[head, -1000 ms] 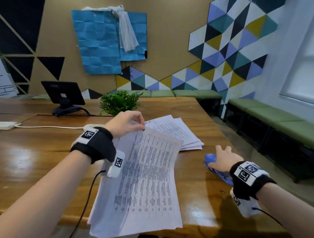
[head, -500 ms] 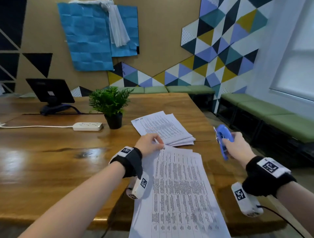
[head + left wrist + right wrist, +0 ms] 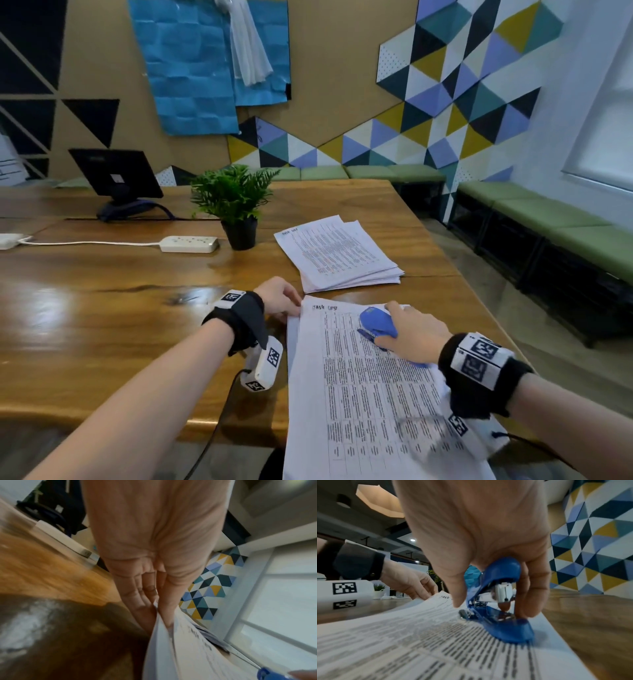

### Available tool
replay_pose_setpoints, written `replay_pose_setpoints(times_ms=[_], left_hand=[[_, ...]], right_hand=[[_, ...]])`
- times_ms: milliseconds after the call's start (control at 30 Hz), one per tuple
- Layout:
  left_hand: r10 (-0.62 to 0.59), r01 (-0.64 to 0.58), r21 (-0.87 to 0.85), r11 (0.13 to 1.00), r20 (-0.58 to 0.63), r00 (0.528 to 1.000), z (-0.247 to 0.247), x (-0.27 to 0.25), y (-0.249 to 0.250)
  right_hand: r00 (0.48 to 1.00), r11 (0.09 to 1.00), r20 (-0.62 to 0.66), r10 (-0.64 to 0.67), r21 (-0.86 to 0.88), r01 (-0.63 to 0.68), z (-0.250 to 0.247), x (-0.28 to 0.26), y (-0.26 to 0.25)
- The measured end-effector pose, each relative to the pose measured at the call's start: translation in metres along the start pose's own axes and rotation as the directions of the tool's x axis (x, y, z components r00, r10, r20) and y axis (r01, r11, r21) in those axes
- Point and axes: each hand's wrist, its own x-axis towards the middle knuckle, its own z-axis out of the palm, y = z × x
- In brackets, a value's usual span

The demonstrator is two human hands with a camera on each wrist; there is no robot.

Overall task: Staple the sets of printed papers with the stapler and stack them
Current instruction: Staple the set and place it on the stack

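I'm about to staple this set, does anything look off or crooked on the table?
Two things. The printed set under the hands hangs past the table's near edge, its top-left corner lifted by the left hand. The right hand holds the blue stapler on top of the page, not yet at a corner. The finished stack is slightly fanned.

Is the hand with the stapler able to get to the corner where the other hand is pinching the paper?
Probably yes. The right hand holds the stapler on the paper set, with only bare page between it and the left hand.
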Motion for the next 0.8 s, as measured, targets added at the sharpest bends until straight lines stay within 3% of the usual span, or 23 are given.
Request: replay_pose_setpoints(times_ms=[133, 233, 333, 433, 800], left_hand=[[-0.004, 0.007, 0.117, 0.993, -0.028, 1.000, 0.004, 0.002, 0.006], [0.165, -0.115, 0.312, 0.943, -0.138, 0.977, 0.011, 0.008, 0.020], [0.249, -0.236, 0.360, 0.902, 0.011, 0.968, 0.035, 0.016, 0.034], [0.229, -0.242, 0.472, 0.848, 0.086, 0.970, 0.052, 0.024, 0.042], [0.108, -0.161, 0.461, 0.872, 0.139, 0.984, 0.042, 0.026, 0.060]], right_hand=[[0.997, 1.000, 0.077, -0.004, -0.024, 0.006, -0.002, 0.005, 0.001], [0.995, 0.994, 0.098, 0.007, 0.109, -0.018, -0.009, 0.011, 0.003], [0.996, 0.983, 0.094, 0.013, 0.184, -0.030, -0.013, 0.017, 0.001], [0.997, 0.991, 0.075, 0.030, 0.131, -0.040, -0.006, 0.021, -0.006], [1.000, 0.997, 0.014, 0.004, 0.083, -0.005, -0.002, 0.031, -0.024]])
